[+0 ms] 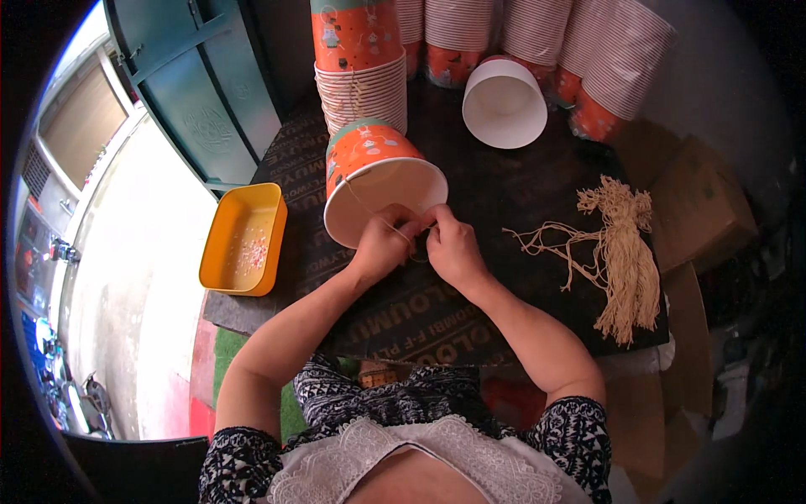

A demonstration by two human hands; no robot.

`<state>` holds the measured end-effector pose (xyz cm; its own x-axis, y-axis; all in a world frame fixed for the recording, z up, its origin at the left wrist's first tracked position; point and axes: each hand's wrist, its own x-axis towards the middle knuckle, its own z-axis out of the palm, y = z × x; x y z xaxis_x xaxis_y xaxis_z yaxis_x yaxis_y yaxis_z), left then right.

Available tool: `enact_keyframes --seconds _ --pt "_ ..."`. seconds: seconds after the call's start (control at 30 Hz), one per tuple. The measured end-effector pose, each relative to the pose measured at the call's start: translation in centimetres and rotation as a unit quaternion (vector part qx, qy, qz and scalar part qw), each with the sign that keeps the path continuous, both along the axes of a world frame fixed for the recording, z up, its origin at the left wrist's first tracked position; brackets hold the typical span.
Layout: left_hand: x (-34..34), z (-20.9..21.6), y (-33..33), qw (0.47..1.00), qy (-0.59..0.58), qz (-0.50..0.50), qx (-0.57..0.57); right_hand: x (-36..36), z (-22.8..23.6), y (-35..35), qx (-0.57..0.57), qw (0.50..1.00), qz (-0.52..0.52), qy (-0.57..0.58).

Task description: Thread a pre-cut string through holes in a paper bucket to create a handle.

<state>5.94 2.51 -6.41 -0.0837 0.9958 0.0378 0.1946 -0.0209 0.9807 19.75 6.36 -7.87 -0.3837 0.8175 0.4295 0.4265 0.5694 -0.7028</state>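
Observation:
An orange paper bucket (369, 151) with a green band and small printed figures lies on its side on the dark table, its white-rimmed mouth facing me. At the lower right of that rim my left hand (389, 238) and my right hand (453, 250) are close together, fingertips pinched. A thin beige string (363, 200) hangs from the upper left of the rim and runs down to my left fingers, which grip it. My right fingertips pinch at the rim's edge beside the left hand. What exactly sits between them is too small to make out.
Behind the bucket rises a tall stack of paper buckets (361, 94). A white-lined bucket (505, 105) and plastic-wrapped stacks (625, 59) stand farther back. A yellow tray (210, 252) with small pale and red bits is at left. A beige string bundle (630, 269) lies right, near cardboard boxes (705, 202).

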Motion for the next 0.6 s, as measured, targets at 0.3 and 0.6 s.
enact_keyframes --seconds 0.3,0.6 --pt "-0.24 0.26 -0.09 1.0 -0.015 0.015 0.004 -0.23 0.12 -0.11 0.025 0.999 0.031 -0.037" --pt "-0.19 -0.19 -0.08 0.998 -0.046 0.028 0.019 -0.67 0.23 0.03 0.058 0.997 0.002 -0.046"
